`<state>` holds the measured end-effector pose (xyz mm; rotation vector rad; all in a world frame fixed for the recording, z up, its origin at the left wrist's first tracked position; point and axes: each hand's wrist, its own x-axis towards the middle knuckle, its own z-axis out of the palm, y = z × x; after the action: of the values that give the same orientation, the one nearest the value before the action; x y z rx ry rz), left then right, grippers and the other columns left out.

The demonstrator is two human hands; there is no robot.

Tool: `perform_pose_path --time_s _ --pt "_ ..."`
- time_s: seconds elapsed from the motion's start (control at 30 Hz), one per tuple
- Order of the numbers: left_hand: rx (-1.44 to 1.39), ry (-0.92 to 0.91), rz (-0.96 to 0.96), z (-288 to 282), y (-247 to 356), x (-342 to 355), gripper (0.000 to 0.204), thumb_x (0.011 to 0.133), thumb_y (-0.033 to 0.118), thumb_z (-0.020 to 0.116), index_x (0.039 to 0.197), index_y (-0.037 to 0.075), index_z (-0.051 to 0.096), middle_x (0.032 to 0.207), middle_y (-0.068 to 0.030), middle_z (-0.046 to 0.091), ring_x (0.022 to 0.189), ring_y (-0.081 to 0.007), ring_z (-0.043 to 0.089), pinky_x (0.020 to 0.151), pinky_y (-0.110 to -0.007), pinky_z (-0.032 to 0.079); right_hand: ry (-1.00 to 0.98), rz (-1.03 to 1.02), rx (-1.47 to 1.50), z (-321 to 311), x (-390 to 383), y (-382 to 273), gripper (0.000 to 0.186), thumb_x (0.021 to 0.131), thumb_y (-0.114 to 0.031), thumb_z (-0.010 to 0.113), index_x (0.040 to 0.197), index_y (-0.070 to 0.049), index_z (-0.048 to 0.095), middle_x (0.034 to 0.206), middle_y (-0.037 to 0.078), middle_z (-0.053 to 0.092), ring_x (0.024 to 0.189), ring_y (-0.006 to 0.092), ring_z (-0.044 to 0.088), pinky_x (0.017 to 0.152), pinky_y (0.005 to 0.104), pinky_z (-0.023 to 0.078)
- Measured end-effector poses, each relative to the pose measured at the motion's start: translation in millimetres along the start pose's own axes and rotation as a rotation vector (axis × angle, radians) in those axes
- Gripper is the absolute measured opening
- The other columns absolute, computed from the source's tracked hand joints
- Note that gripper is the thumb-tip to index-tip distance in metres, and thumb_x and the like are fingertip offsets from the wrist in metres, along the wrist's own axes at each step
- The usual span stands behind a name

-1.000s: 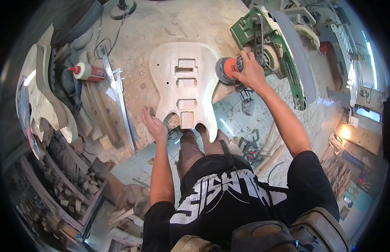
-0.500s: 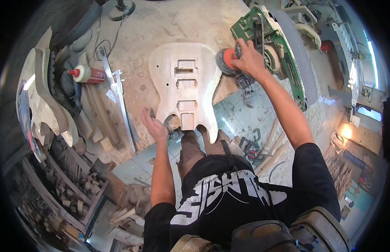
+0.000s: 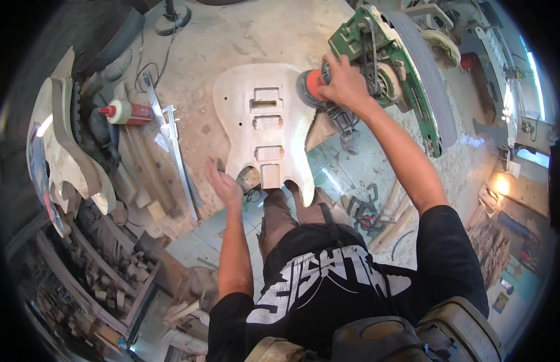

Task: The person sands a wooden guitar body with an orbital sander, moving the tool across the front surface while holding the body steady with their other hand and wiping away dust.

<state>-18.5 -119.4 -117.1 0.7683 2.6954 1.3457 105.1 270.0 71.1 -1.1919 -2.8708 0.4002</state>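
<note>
A pale wooden electric guitar body (image 3: 241,145) lies over the bench's front edge, its several routed cavities facing up. My right hand (image 3: 346,84) is wrapped round an orange and black orbital sander (image 3: 314,85). The sander's pad is at the body's upper right edge, tilted on its side. Beside the body's lower left horn rests my left hand (image 3: 224,184), fingers stretched out and apart. Whether its palm presses on the wood's edge I cannot tell.
A green belt sander (image 3: 412,99) stands close to the right of my right hand. On the left lie a red-capped glue bottle (image 3: 128,113), calipers (image 3: 171,130), wood strips (image 3: 148,163) and stacked guitar bodies (image 3: 75,145). Clamps (image 3: 367,217) are on the tiled floor.
My right hand has shifted the sander slightly left, further over the guitar body's edge. My left hand and the body stay almost in place.
</note>
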Motion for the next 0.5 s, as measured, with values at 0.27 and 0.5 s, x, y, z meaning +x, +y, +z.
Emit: perform_pose_path --time_s 0.27,0.5 --pt "-0.014 0.003 -0.011 2.7 5.4 0.6 0.049 0.098 0.003 0.040 0.144 -0.003 0.056 0.158 -0.0275 0.051 0.153 -0.0465 0.038 0.128 -0.054 0.028 -0.006 0.096 0.022 -4.8 38.7 26.6 0.077 0.073 -0.030 0.078 0.143 -0.015 0.050 0.127 0.028 0.060 0.108 0.0535 0.069 0.091 0.0572 0.059" --pt "-0.001 -0.003 -0.009 -2.3 8.6 0.8 0.049 0.098 0.002 0.040 0.144 -0.003 0.056 0.159 -0.0272 0.051 0.153 -0.0467 0.038 0.128 -0.054 0.028 -0.091 -0.113 -0.044 1.0 49.5 -29.9 0.075 0.073 -0.029 0.079 0.141 -0.016 0.051 0.124 0.025 0.060 0.105 0.0498 0.069 0.089 0.0562 0.057"
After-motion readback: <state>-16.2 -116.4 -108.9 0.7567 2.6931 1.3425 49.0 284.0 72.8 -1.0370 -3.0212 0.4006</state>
